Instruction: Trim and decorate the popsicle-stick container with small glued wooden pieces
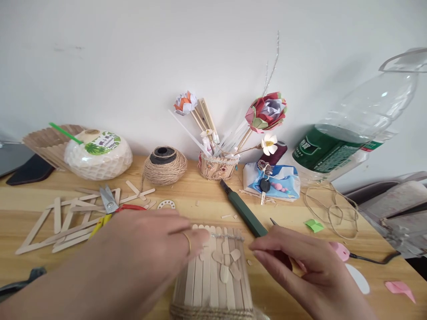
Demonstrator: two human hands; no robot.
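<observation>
Your left hand (156, 251) is curling over the stick piece (200, 284) toward the counter's (196, 215) near edge, its grip unclear; your right (310, 266) is pinching, contents unclear. The piece is likely feeling light and stiff; favour its sides, sparing the fragile petals (224, 274).

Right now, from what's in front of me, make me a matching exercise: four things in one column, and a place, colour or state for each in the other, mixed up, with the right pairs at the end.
Things
1. Peeled coconut
2. Key
3. Large plastic bottle
4. Craft-stick panel

Places, colours or states
A. Lying on a blue and white packet
B. Between the left hand and the right hand
C. Clear, with a green label
D. Green straw sticking out of it

Right pairs: 1-D, 2-A, 3-C, 4-B
</observation>
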